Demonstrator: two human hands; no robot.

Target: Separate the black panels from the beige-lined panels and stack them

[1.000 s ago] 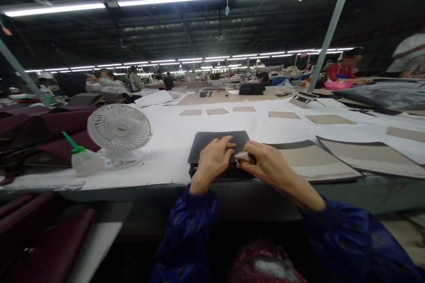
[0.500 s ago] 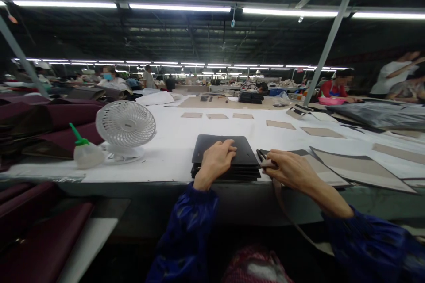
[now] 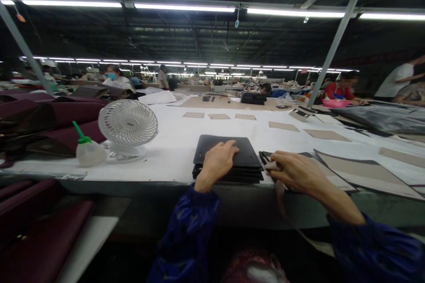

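My left hand (image 3: 219, 159) lies on top of a stack of black panels (image 3: 247, 150), its fingers stretched over the smooth upper face. The stack sits at the front edge of the white-covered table (image 3: 172, 150). Just right of it, my right hand (image 3: 295, 170) is closed in a pinch low at the table edge. Something small and pale shows at its fingertips, too hidden to name. From below that hand a beige strip (image 3: 281, 199) hangs past the edge. Dark-edged beige panels (image 3: 361, 168) lie flat beyond the right hand.
A white fan (image 3: 129, 124) and a squeeze bottle with a green spout (image 3: 89, 152) stand on the left. Maroon pieces (image 3: 73, 115) are piled beyond them. Small beige pieces (image 3: 283, 126) lie in a row across the table. Several people work farther back.
The view has shifted slightly, so most things sit a little farther right. My left hand stays on the stack and my right hand stays pinched beside it.
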